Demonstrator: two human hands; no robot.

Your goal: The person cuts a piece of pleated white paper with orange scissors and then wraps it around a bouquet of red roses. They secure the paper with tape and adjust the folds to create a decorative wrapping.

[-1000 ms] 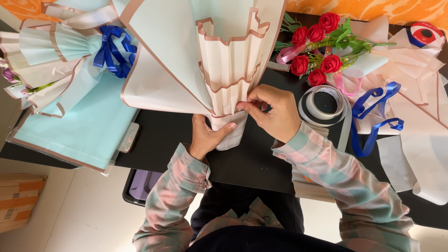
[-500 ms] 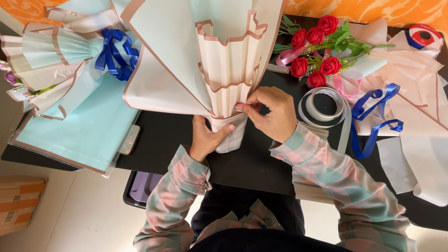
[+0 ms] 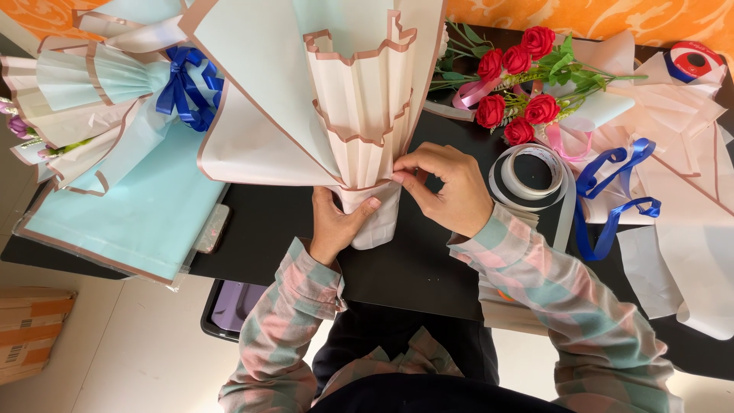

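At the table's near edge the left hand (image 3: 340, 222) is clamped round the pleated paper bouquet wrap (image 3: 367, 138) neck while the right hand (image 3: 447, 187) pinches its fold (tape roll (image 3: 533, 172) nearby), so binding seemingly needs steady grip.

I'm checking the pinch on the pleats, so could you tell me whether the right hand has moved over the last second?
No, hardly: the right hand stays pinching the pleated wrap, just left of the tape roll.

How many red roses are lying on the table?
6 red roses, bunched together at the table's upper right beside the tape roll; leaves or wrapping paper may hide more.
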